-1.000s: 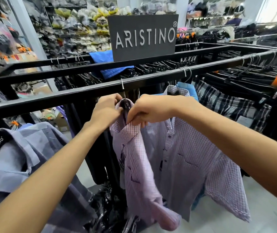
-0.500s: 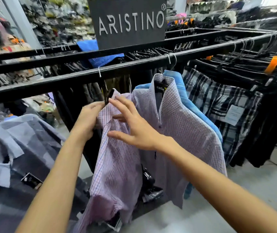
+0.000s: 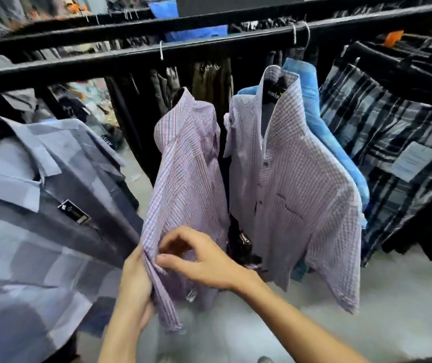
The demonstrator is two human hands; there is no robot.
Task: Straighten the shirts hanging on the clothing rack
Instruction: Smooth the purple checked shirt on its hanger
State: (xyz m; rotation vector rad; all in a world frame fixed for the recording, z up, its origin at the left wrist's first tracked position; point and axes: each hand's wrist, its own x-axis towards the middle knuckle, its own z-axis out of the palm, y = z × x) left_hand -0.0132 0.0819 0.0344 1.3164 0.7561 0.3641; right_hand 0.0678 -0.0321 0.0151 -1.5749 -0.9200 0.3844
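Observation:
A lilac striped shirt (image 3: 186, 179) hangs from the black rack rail (image 3: 78, 64) on a wire hook, turned sideways. My left hand (image 3: 135, 286) grips its lower front edge from the left. My right hand (image 3: 201, 260) pinches the same edge with thumb and forefinger, a little higher. Right of it hangs a lilac checked shirt (image 3: 296, 184), facing me with its collar spread apart. Behind that one is a blue shirt (image 3: 322, 132), mostly hidden.
A grey-blue patchwork shirt (image 3: 39, 205) fills the left foreground, close to my left arm. Dark plaid shirts (image 3: 393, 142) crowd the right. Black garments hang behind the rail. Pale floor (image 3: 314, 331) shows below the shirts.
Both hands have dropped from the collar and hanger of the striped shirt to its lower front edge. The view has tilted down, so the brand sign has left the frame.

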